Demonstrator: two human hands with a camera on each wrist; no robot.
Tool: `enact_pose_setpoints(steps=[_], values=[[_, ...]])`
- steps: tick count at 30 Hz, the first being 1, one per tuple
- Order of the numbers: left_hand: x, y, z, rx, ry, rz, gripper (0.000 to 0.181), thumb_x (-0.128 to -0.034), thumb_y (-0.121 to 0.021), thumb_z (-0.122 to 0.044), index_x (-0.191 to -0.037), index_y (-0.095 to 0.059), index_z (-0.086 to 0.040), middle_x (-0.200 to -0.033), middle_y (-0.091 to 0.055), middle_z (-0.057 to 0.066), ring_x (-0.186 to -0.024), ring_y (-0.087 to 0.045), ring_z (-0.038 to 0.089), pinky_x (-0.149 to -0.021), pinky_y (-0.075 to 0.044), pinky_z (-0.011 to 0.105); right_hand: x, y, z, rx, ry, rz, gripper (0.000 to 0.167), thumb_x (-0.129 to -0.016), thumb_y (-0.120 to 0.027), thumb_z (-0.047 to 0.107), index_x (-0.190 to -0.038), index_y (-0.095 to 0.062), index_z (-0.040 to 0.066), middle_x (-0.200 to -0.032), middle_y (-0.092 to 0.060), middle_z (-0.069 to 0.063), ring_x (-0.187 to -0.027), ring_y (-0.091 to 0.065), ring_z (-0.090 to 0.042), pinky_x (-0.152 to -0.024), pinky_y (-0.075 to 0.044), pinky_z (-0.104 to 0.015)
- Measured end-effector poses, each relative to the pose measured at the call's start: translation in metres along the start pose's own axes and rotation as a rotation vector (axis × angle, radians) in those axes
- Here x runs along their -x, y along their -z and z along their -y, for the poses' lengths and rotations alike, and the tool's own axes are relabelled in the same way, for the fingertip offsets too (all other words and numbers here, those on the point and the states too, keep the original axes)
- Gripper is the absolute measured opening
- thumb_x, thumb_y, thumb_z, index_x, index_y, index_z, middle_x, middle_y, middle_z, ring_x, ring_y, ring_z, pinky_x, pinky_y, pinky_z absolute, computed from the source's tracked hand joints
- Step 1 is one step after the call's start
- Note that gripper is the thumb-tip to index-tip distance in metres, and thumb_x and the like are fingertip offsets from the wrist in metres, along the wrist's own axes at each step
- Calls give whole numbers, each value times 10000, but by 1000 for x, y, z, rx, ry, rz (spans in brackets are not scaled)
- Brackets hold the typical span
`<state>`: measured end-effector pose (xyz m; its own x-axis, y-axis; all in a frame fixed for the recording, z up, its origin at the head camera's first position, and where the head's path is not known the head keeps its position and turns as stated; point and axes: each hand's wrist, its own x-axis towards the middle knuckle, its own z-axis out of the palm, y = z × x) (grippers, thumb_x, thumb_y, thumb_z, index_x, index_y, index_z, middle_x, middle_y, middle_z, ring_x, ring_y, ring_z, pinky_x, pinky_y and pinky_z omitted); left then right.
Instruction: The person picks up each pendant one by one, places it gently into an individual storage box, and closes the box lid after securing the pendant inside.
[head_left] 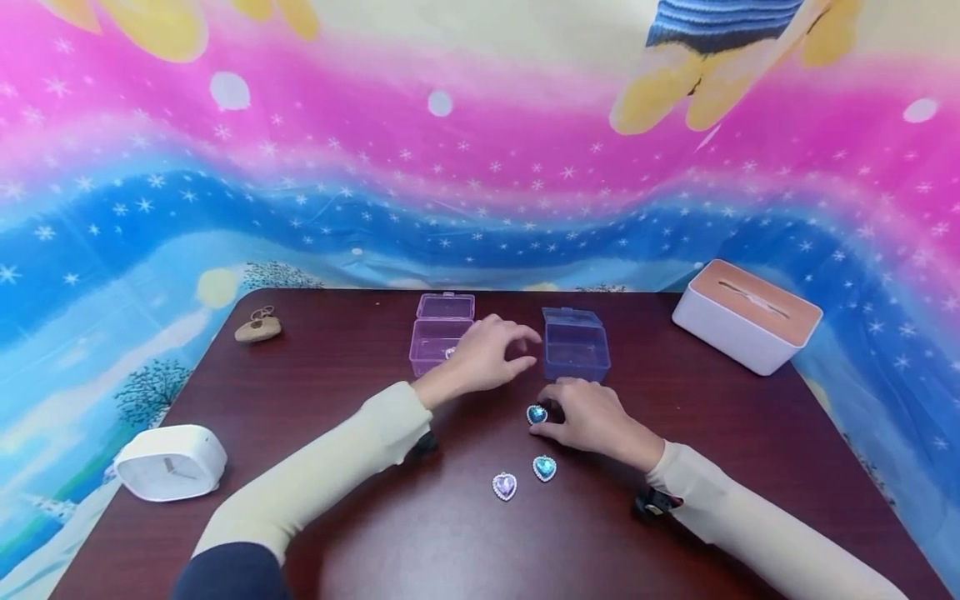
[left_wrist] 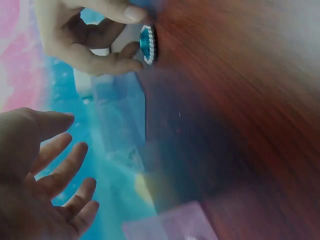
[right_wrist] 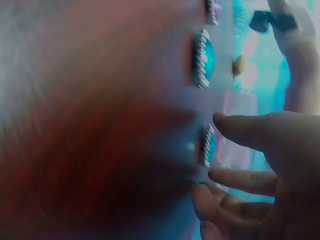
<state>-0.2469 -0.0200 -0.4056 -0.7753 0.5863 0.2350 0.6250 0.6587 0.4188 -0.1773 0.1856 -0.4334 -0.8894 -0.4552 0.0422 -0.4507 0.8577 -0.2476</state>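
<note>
Well, open pink box (head_left: 427, 343), gem (head_left: 450, 353) inside

Inscriptions: none legible in any view. The white clock (head_left: 171, 464) shows a dial with hands, any numerals or maker's name on it too small and faint to read. To the right of the clock, the pink box (head_left: 427, 367), the blue box (head_left: 576, 368) and, farthest along, the tissue box (head_left: 722, 332) bear no lettering that can be made out at this resolution.
</note>
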Motion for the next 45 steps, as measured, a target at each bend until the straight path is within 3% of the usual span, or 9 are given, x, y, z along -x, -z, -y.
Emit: enact_pose_setpoints(steps=[7, 14, 23, 34, 45], values=[[-20, -20, -8, -64, -61, 62, 275, -966, -710, -338, -1226, -755, -260, -1060, -760, -56, -982, -608, 176, -890, -484, 354, 3, -13, 2, 8, -5, -71, 312, -814, -847, 461, -1011, -755, 238, -934, -684, 53, -769, -656, -129, -535, -497, -333], [-28, -25, -8, -130, -57, 88, 164, -972, -704, -366, -1083, -800, -295, -1076, -771, -100, -977, -600, 156, -881, -482, 342, 3, -10, -1, -44, -8, -36, 257, -828, -852, 396, -993, -733, 239, -936, -675, 72, -800, -638, -100, -583, -512, -339], [-27, -27, -4, -157, -51, 73, 154, -986, -683, -386, -1049, -805, -316, -947, -778, -153, -901, -573, 130, -822, -478, 328, 2, -3, -8, -88, -44, 54, 262, -831, -862, 337, -1050, -768, 230, -996, -710, 54, -869, -624, -106, -627, -528, -330], [-25, -29, -3, -128, -27, 72, 174, -994, -675, -380, -1077, -803, -296, -976, -776, -127, -917, -590, 126, -778, -513, 320, 6, 2, -18, -111, -44, 79, 265, -831, -865, 314, -1055, -781, 200, -971, -719, 53, -835, -612, -109, -638, -493, -304], [-29, -32, -1, -192, -33, 23, 158, -979, -671, -367, -1026, -790, -273, -927, -773, -104, -889, -625, 132, -742, -529, 323, 5, 5, -23, -127, -2, 92, 271, -843, -856, 288, -1079, -785, 176, -918, -695, 50, -776, -580, -80, -636, -472, -268]])
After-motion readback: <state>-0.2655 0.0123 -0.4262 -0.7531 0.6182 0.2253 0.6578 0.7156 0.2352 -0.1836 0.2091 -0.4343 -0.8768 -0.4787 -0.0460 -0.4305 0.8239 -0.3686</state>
